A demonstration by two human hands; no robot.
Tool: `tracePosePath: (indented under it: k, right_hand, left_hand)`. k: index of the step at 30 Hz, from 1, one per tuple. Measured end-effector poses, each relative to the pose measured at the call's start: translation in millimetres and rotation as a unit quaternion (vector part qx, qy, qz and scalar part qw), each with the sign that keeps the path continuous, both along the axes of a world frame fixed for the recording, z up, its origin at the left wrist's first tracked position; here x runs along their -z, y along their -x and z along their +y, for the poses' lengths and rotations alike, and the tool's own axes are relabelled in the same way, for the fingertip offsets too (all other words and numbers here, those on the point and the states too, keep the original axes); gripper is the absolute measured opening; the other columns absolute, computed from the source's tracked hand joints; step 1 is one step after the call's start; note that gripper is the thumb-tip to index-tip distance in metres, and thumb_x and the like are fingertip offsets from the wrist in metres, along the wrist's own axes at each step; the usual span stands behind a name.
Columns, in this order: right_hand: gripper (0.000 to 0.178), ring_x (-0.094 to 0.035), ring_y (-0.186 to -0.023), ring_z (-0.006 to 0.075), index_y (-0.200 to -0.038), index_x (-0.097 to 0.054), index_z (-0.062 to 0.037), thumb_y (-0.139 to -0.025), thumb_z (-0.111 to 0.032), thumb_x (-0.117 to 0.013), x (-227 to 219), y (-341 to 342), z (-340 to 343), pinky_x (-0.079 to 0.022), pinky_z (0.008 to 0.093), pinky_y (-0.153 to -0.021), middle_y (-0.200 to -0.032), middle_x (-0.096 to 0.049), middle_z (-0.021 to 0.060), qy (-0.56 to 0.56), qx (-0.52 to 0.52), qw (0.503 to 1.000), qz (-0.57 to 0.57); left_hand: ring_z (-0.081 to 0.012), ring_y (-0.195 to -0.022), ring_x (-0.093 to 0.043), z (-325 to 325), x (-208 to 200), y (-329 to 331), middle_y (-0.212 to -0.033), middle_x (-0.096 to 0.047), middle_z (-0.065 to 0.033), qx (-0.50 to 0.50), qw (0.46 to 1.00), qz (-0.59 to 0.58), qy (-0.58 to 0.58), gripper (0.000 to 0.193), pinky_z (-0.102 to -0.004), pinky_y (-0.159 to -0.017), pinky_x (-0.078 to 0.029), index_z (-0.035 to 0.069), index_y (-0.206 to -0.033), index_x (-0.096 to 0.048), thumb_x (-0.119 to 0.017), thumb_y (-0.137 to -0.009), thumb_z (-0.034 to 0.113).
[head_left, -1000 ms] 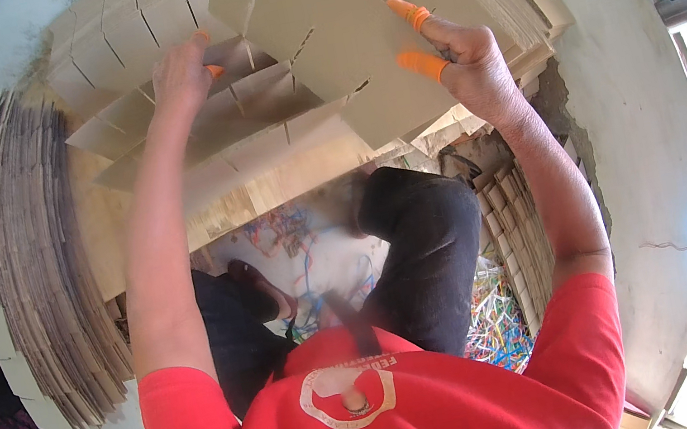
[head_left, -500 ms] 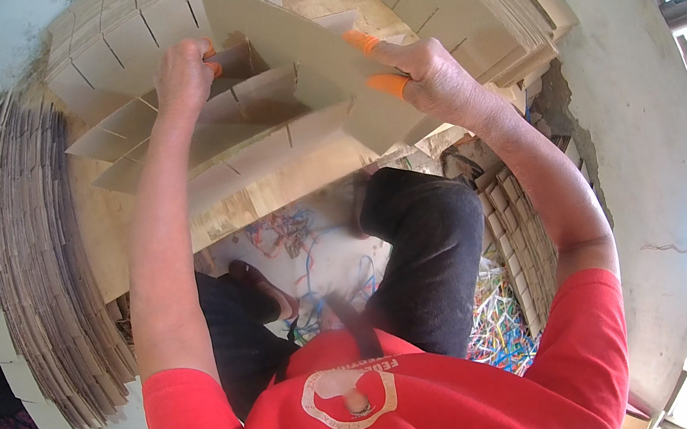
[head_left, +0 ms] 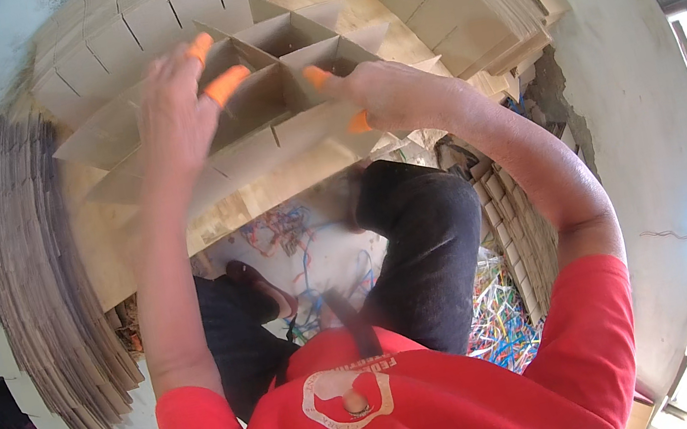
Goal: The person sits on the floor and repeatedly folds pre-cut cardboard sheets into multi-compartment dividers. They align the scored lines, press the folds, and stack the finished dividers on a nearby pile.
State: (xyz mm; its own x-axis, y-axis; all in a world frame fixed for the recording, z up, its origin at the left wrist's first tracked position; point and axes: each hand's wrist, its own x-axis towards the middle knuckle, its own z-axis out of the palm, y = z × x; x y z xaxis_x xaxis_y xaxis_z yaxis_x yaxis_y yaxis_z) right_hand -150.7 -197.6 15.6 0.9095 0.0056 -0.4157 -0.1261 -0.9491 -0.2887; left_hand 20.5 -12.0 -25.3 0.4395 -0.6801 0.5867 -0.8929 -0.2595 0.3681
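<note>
Cardboard divider grid (head_left: 252, 111) lies on the work surface, far centre. Left hand (head_left: 174, 116) hovers fingers spread above it, gripping nothing; right hand (head_left: 382, 93) presses its near-right strip down, apparently seating the slots.

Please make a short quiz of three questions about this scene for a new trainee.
1. True or false: both hands rest on the cardboard divider grid.
2. What colour are the finger covers?
3. Where is the tall pile of flat cardboard sheets? A) on the person's left B) on the lap

Key: 1. true: left hand and right hand are on it. 2. orange. 3. A.
</note>
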Motion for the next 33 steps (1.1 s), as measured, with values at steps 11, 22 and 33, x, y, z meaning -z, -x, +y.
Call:
tracePosePath:
  k: [11,22,33]
  right_hand:
    - [0.035,-0.063,-0.100,0.0277,-0.121,-0.062,-0.0157,-0.086,-0.016,-0.064,58,46,-156,-0.054,0.0408,-0.076,-0.116,-0.064,0.0093,0.354,0.172,0.826,-0.403]
    - [0.021,-0.063,-0.098,0.0388,-0.104,-0.057,-0.0058,-0.085,-0.014,-0.059,70,96,-257,-0.050,0.0500,-0.082,-0.105,-0.065,0.0191,0.343,0.404,0.810,-0.251]
    - [0.027,-0.062,-0.098,0.0408,-0.105,-0.068,-0.0136,-0.084,-0.019,-0.052,72,96,-226,-0.048,0.0507,-0.082,-0.099,-0.067,0.0220,0.259,0.459,0.789,-0.316]
  left_hand:
    - [-0.0336,-0.113,-0.057,57,10,61,-0.119,-0.063,-0.0153,-0.020,0.999,0.007,0.026,0.064,-0.0421,-0.093,-0.048,0.000,-0.126,-0.060,-0.085,-0.068,0.008]
    - [-0.0331,-0.105,-0.060,93,29,48,-0.113,-0.066,-0.0153,-0.076,0.997,-0.017,-0.022,0.053,-0.0411,-0.088,-0.049,-0.003,-0.117,-0.064,-0.085,-0.070,0.010]
    - [-0.0311,-0.091,-0.060,87,38,47,-0.099,-0.067,-0.0162,-0.073,0.996,0.040,-0.014,0.052,-0.0403,-0.080,-0.048,-0.002,-0.113,-0.065,-0.085,-0.069,0.016]
